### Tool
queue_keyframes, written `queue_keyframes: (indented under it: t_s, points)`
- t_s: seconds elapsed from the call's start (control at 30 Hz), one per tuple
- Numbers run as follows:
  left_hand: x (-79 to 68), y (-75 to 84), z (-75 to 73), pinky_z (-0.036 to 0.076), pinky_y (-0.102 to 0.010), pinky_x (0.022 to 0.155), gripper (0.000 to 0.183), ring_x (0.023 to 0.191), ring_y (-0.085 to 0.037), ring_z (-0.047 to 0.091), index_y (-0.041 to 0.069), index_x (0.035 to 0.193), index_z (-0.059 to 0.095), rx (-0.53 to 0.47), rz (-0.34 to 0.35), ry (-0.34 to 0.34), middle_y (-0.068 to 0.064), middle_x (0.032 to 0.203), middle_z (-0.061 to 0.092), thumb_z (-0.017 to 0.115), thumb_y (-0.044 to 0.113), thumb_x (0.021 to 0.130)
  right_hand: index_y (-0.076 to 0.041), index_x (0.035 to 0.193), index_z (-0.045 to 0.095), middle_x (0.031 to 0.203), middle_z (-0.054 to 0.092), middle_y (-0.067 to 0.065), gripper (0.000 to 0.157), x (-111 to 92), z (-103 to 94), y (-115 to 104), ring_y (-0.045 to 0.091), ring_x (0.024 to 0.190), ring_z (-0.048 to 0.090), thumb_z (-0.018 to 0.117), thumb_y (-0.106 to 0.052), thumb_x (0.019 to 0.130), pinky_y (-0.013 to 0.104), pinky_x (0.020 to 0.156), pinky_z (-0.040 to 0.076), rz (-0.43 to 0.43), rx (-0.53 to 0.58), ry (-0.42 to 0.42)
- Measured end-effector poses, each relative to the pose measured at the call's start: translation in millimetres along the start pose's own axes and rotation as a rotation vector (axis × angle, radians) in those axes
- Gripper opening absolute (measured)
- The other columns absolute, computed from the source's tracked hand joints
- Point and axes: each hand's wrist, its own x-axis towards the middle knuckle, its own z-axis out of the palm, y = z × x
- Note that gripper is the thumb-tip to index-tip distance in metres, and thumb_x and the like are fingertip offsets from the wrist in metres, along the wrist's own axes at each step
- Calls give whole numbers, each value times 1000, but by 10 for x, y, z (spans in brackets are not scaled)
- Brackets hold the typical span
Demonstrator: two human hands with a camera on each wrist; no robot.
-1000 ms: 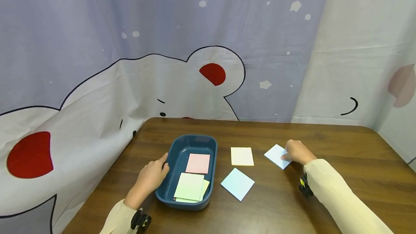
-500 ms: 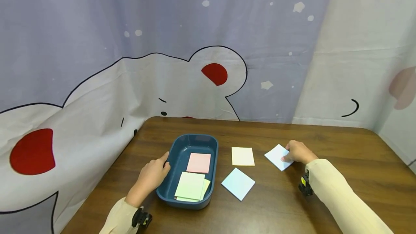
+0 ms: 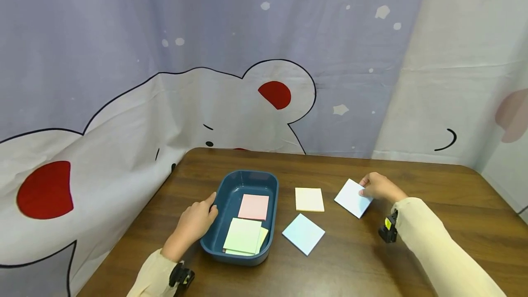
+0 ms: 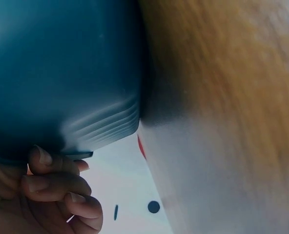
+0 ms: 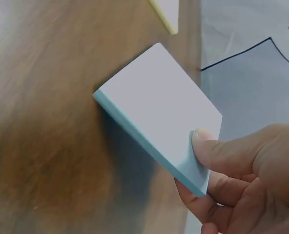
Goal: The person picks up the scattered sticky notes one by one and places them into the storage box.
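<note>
In the right wrist view, my right hand (image 5: 242, 170) pinches a corner of a pale blue sticky note pad (image 5: 154, 102) between thumb and fingers. The pad is tilted, its near side raised off the table. My left hand (image 3: 194, 221) holds the left rim of a dark blue plastic container (image 3: 220, 237); in the left wrist view, curled fingers (image 4: 56, 187) lie at the rim. Inside the container are a pink sticky note pad (image 3: 253, 207) and a pale green pad (image 3: 242, 235), which lies over another yellowish-green one (image 3: 262, 237).
Between container and right hand, a cream sticky note pad (image 3: 309, 200) and another light blue pad (image 3: 304, 234) lie flat on the wooden table (image 3: 330, 269). A patterned curtain (image 3: 206, 104) hangs behind the table's back edge.
My right hand has lifted and tilted the pale blue sticky note pad, which lay flat before. The left hand stays on the container's rim. The head view has shifted slightly.
</note>
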Motion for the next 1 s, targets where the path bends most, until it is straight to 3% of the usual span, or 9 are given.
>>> queue_keyframes:
  t_s: [0.1,0.33,0.5,0.73,1.0]
  points:
    - [4,-3,-6,30,-27,44,52,42,-14,34,1,143,43,1,0,1,-2,49,40,50,20,96,13,99,61,90,64,20,25,28,-20,-45,26,79,57,66,-6,83,37,67,48,-33,3,-4]
    - [14,-10,-2,30,-27,44,52,42,-14,34,1,144,43,-3,4,0,-2,49,41,50,21,96,13,106,58,102,60,24,28,66,-48,-208,29,88,55,63,-5,86,38,73,48,-6,95,-38]
    - [11,-18,1,29,-27,44,52,42,-14,33,1,144,43,-6,5,-4,-2,49,41,50,21,96,12,108,59,104,62,23,31,112,-79,-347,32,94,59,64,-9,86,45,81,49,-27,84,-49]
    - [6,-13,-7,29,-28,44,52,43,-15,34,2,143,43,0,3,-3,-3,50,42,50,21,96,11,103,62,91,66,18,27,192,-95,-597,24,83,61,65,-10,85,40,77,50,-72,87,-42]
    - [10,-16,3,29,-28,45,52,43,-15,34,2,144,43,0,3,-3,-2,50,42,50,21,96,12,106,62,92,67,19,27,299,-85,-938,22,81,64,63,-8,88,37,76,53,-109,135,-61]
